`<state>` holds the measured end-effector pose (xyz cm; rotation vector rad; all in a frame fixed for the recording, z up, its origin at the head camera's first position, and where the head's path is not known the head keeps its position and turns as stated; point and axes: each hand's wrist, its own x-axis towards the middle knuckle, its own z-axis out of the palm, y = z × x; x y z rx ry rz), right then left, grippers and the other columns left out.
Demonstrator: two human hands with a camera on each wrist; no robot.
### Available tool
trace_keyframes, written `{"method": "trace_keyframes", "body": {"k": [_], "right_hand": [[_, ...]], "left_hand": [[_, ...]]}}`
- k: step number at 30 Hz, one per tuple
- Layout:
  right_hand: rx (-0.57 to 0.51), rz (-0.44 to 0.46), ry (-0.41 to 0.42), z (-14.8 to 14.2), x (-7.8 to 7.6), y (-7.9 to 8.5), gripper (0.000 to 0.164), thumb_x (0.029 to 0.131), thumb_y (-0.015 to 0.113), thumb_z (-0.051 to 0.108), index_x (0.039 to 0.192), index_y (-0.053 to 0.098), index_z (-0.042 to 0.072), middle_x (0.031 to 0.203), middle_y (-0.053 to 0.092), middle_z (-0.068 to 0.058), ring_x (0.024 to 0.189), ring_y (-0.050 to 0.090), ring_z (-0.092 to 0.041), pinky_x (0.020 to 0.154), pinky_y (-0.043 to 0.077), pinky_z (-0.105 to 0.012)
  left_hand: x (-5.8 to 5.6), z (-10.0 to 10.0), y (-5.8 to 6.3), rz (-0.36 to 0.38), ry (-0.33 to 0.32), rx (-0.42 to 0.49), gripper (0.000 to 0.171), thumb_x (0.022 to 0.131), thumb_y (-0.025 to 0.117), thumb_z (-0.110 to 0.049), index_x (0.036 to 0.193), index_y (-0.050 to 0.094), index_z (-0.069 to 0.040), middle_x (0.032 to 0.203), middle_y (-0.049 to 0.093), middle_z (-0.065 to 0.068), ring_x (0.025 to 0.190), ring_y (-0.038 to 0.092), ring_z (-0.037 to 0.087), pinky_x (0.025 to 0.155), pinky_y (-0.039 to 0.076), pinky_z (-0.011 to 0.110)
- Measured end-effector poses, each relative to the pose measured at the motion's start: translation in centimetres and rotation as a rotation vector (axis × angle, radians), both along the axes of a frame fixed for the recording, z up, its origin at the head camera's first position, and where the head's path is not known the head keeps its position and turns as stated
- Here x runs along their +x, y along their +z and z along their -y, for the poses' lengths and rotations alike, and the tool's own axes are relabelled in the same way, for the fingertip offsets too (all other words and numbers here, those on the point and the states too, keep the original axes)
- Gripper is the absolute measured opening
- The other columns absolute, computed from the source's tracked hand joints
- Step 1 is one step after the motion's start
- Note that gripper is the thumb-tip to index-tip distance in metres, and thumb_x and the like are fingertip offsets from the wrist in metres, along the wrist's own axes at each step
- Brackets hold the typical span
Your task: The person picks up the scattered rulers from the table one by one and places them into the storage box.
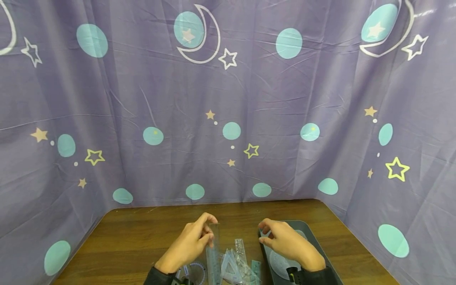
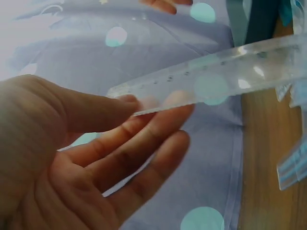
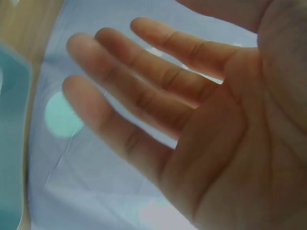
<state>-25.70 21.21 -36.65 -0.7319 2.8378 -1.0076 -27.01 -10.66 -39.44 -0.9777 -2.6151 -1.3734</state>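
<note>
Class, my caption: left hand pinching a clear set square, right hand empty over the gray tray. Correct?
The tool is wrong: the left wrist view shows the left hand pinching a clear ruler. The right hand is empty over the gray tray.

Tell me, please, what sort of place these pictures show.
Probably an indoor table workspace; whether at home or elsewhere, I cannot tell. A purple curtain with moons and stars hangs on three sides of a wooden table, and a clear ruler and set square suggest study or drawing.

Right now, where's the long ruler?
In the head view, the long ruler is near bottom centre, its upper end pinched by the left hand, left of the triangle.
</note>
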Motion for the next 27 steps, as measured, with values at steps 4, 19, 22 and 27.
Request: {"method": "trace_keyframes", "body": {"k": [4,19,22,27], "right_hand": [[-0.009,-0.056,0.078,1.5,0.7,0.6,0.034,0.103,0.074,0.016,0.132,0.065,0.001,0.120,0.073,-0.010,0.099,0.071,-0.024,0.080,0.061,-0.038],[-0.034,-0.134,0.195,5.3,1.9,0.4,0.037,0.103,0.074,0.017,0.136,0.063,0.003,0.125,0.076,-0.015,0.101,0.077,-0.020,0.080,0.061,-0.022],[-0.030,-0.169,0.205,5.7,2.0,0.4,0.035,0.103,0.074,0.014,0.135,0.063,0.003,0.121,0.076,-0.013,0.100,0.076,-0.017,0.080,0.060,-0.019],[-0.035,-0.272,0.226,6.2,1.8,0.3,0.030,0.103,0.071,0.005,0.133,0.064,0.002,0.108,0.079,-0.009,0.091,0.075,-0.011,0.074,0.059,-0.017]], "left_hand": [[0.3,-0.3,0.8,-0.096,0.031,0.047,0.026,0.107,0.063,-0.001,0.132,0.057,-0.006,0.091,0.072,0.004,0.079,0.068,0.005,0.071,0.057,0.024],[1.1,-1.4,1.2,-0.151,-0.007,0.176,0.019,0.103,0.069,-0.002,0.117,0.055,-0.001,0.098,0.080,0.013,0.081,0.073,0.006,0.078,0.065,0.030],[1.1,-1.6,1.0,-0.156,-0.022,0.195,0.018,0.103,0.069,-0.001,0.115,0.055,0.000,0.100,0.080,0.013,0.085,0.077,0.009,0.081,0.065,0.028],[1.1,-1.8,1.0,-0.160,-0.028,0.222,0.018,0.102,0.068,0.002,0.115,0.056,0.000,0.103,0.080,0.015,0.089,0.080,0.014,0.083,0.064,0.024]]}}
